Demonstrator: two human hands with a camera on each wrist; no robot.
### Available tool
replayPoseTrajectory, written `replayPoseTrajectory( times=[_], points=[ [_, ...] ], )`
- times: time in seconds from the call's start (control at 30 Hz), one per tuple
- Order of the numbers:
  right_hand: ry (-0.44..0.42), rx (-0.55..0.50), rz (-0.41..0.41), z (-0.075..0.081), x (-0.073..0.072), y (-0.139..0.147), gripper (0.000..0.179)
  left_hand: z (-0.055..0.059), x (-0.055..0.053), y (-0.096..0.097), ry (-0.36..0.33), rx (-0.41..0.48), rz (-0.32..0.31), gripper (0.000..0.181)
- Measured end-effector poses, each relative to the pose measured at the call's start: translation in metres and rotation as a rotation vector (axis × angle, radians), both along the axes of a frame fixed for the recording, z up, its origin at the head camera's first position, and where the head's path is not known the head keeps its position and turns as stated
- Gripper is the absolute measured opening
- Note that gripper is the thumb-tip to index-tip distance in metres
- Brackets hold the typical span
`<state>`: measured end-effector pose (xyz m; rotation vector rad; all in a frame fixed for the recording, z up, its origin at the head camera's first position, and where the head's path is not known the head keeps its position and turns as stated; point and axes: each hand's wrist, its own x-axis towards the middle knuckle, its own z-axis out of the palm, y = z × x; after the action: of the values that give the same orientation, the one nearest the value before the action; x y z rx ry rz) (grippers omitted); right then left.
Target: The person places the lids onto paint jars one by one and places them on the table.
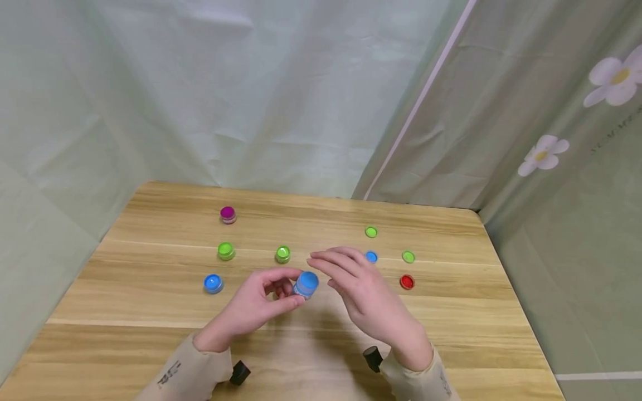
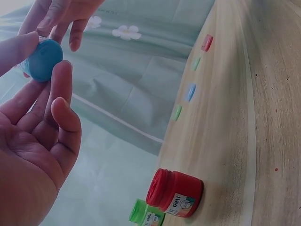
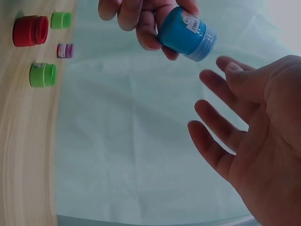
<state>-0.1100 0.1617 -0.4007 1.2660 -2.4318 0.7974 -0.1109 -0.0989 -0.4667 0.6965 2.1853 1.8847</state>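
Blue jar, pinched in left hand, right hand near, fingers extended

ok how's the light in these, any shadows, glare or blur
Head: soft shadows on the table below the hands, small glint in the left blue jar; left wrist: dimmer, distant lids look soft; right wrist: curtain washes out toward white at upper right.
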Motion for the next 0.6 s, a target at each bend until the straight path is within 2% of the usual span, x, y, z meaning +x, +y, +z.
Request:
replayPoseTrajectory(
  times=[0.3, 0.6],
  points=[
    [0.051, 0.008, 0.098, -0.0028, 0.0005, -0.0056, 0.044, 0.0010, 0.0013, -0.0014, 0.018, 0.006, -0.033, 0.030],
    [-0.007, 0.056, 0.001, -0.0069, 0.0048, -0.0070, 0.039, -0.0003, 0.0003, -0.0011, 0.050, -0.006, -0.065, 0.033]
  ],
)
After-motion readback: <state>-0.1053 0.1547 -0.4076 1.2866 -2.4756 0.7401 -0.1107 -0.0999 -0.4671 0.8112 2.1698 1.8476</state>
